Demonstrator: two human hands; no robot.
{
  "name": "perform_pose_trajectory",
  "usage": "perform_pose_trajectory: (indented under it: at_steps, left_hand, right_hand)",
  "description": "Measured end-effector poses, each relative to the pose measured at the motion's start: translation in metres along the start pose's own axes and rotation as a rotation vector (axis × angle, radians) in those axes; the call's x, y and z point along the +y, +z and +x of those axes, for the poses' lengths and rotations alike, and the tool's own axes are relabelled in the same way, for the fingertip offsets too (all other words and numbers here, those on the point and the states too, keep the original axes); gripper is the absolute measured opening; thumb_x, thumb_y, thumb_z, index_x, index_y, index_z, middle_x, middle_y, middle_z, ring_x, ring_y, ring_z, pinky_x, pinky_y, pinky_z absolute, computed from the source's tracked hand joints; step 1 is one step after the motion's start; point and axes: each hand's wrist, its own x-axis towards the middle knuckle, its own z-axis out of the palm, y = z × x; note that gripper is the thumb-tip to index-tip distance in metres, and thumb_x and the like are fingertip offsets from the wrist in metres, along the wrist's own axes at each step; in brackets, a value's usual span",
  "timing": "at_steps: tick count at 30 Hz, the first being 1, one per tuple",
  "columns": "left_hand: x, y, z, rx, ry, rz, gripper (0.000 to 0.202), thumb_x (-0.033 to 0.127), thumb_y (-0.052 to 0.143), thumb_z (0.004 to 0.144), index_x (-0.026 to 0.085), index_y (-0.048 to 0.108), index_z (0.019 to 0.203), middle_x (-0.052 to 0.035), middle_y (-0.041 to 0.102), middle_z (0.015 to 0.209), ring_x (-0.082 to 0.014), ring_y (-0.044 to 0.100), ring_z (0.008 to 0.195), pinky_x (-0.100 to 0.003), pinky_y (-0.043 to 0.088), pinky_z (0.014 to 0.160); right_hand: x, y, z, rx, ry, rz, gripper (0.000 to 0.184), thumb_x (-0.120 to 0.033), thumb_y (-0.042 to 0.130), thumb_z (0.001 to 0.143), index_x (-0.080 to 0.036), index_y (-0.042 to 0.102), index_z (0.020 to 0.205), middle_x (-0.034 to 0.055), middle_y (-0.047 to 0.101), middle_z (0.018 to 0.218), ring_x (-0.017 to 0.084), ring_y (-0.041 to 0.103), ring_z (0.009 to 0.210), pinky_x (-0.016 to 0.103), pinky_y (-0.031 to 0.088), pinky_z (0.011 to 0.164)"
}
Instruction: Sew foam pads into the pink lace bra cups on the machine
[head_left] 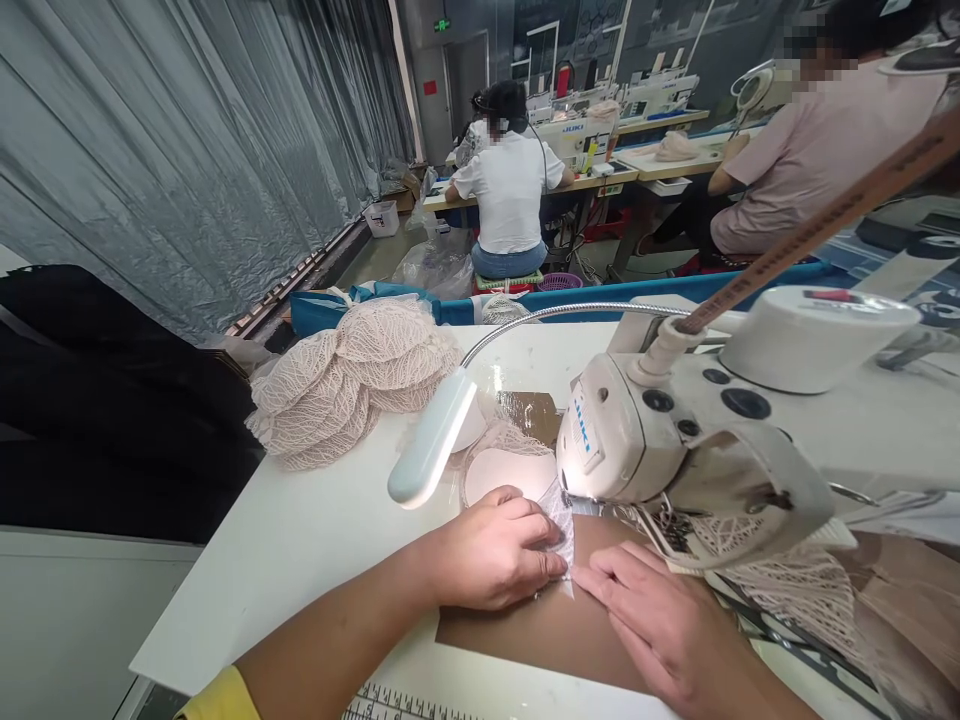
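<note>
My left hand (pixel 495 550) lies knuckles up on the white table, fingers curled and pressed down on a piece of pale lace fabric (pixel 559 520) just in front of the sewing machine head (pixel 637 440). A round pale pink cup (pixel 499 472) shows beyond that hand. My right hand (pixel 660 620) rests flat on a brown sheet (pixel 555 630), fingers stretched toward the same lace edge, fingertips nearly meeting the left hand's. The needle area is hidden behind the machine head.
A stack of lace-covered cups (pixel 352 380) sits at the table's far left. A gooseneck lamp (pixel 431 440) hangs over the work. More lace (pixel 795 580) trails under the machine arm. Two seated people (pixel 510 190) work at other sewing tables behind. A grey curtain (pixel 187 130) lines the left.
</note>
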Motion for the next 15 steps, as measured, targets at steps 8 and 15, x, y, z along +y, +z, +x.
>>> perform_pose_trajectory:
  at_steps: [8, 15]
  left_hand:
    - [0.002, 0.003, 0.006, 0.048, -0.085, -0.014, 0.026, 0.029, 0.044, 0.096, 0.015, 0.061, 0.111, -0.009, 0.063, 0.119, -0.0199, 0.055, 0.1, -0.034, 0.041, 0.091]
    - [0.004, 0.014, 0.012, 0.027, -0.195, 0.141, 0.028, 0.024, 0.047, 0.093, 0.017, 0.055, 0.119, -0.0089, 0.062, 0.119, -0.0198, 0.055, 0.091, -0.034, 0.042, 0.083]
  right_hand:
    - [0.001, 0.014, -0.008, -0.045, 0.016, -0.01, 0.039, -0.005, 0.037, 0.083, -0.024, 0.059, 0.11, 0.005, 0.059, 0.083, 0.017, 0.05, 0.067, 0.03, 0.033, 0.062]
    - [0.004, 0.02, -0.012, -0.033, 0.026, 0.004, 0.037, -0.004, 0.036, 0.079, -0.022, 0.058, 0.103, 0.0047, 0.058, 0.082, 0.019, 0.049, 0.071, 0.031, 0.028, 0.061]
